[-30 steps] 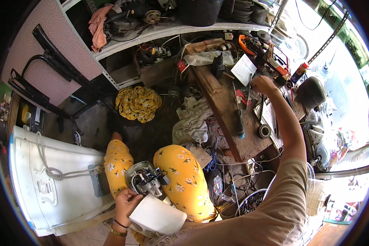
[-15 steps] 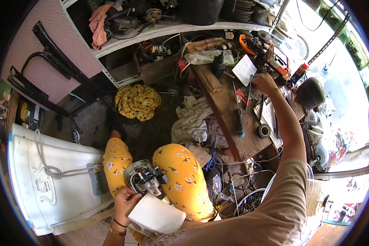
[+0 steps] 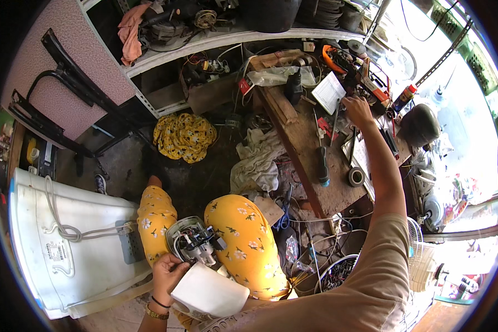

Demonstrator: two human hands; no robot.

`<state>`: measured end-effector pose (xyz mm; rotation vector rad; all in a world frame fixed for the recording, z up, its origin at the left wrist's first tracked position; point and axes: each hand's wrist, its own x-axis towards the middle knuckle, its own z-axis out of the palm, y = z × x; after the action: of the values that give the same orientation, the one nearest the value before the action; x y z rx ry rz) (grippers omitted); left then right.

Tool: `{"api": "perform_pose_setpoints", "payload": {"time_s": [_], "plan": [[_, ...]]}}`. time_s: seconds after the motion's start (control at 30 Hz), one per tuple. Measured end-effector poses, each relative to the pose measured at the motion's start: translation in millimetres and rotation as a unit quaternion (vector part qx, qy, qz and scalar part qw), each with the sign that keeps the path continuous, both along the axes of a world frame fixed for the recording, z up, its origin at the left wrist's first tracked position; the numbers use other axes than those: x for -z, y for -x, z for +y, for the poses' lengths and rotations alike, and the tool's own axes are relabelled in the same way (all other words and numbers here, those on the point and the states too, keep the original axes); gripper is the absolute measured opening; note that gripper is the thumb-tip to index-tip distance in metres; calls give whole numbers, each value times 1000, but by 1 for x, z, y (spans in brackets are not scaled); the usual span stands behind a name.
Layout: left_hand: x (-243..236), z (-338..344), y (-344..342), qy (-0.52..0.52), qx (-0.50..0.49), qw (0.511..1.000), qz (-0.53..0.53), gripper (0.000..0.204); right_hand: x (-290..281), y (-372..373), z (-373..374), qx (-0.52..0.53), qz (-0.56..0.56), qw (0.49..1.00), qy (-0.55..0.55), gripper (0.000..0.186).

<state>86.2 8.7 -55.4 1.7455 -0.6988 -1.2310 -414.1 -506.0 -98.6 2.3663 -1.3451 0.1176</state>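
In my lap lies an opened appliance with a smooth white plastic housing. Its round end exposes a motor and wiring. My left hand grips the edge of the housing, thumb and fingers bent over it near the exposed parts. Stretched across the wooden bench, my right hand is beside a white sheet-like piece and the upper end of a thin metal rod. Its fingers are bent together; what they hold, if anything, is too small to tell. A screwdriver lies on the bench.
A roll of tape, a spray can and a dark rounded part stand or lie on the bench. A white tub-like appliance is at my left. Yellow cloth and loose wires lie below.
My right hand has shifted slightly at the same spot on the bench, its fingers a little more extended. The left hand and the appliance stay put.
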Motion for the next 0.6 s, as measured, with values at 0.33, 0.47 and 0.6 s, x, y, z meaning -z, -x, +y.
{"api": "perform_pose_setpoints", "payload": {"time_s": [0.33,0.47,0.6], "plan": [[9,9,-3,4,4,1000,-7,17,-12,-9,5,-87,-33,991,-98,13],[8,5,-2,8,11,1000,-15,17,-12,-9,2,-95,32,991,-84,10],[6,3,-1,6,0,1000,-2,17,-5,-3,-4,-84,51,992,-73,9]]}}
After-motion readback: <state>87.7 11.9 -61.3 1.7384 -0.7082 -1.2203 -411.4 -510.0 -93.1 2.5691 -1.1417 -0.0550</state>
